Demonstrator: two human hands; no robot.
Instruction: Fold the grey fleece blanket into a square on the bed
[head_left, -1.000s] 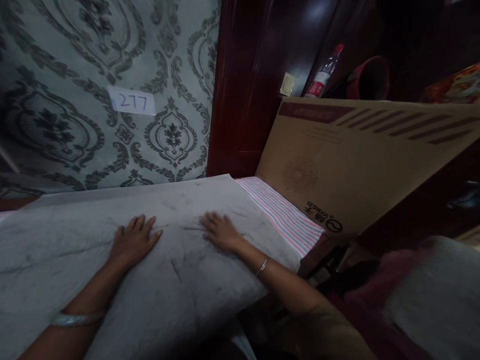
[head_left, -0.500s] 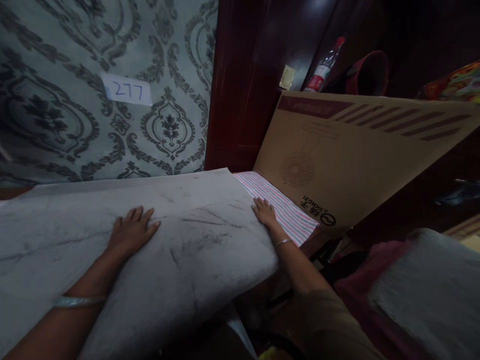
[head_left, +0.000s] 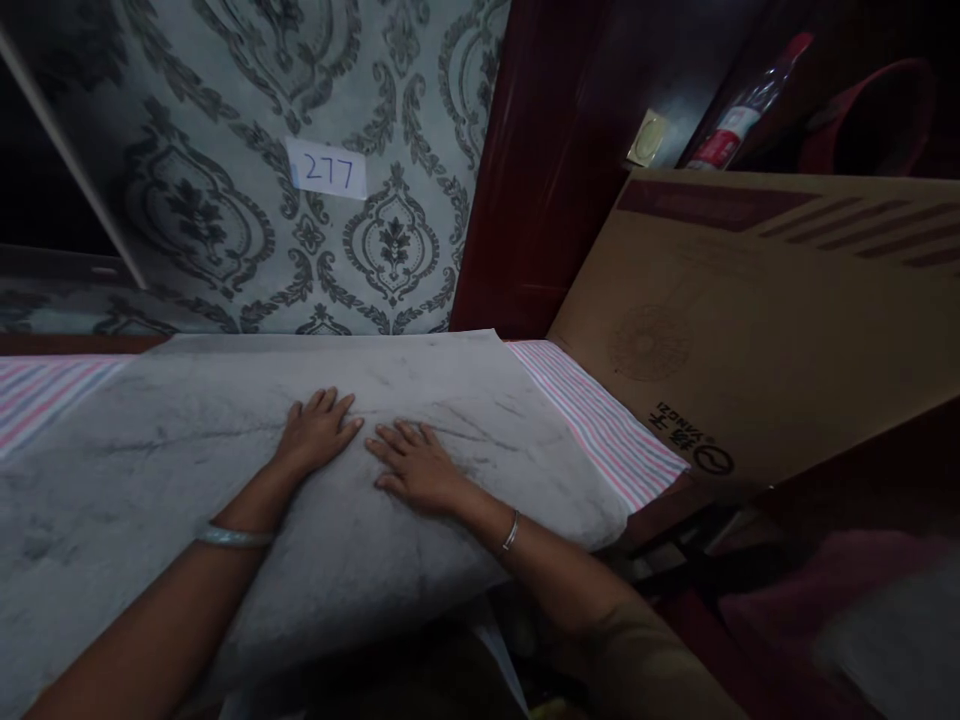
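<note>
**Hidden, cropped, unreadable**

The grey cloth is running off the left and bottom edges and is covering most of the striped sheet. The cardboard box, right of the cloth, is running off the right edge; its small print is staying illegible. The bottle above the box is losing its cap to the top edge. The lower right corner is blurring into dark shapes.

A striped sheet covers the bed, grey cloth spread on top.
</note>
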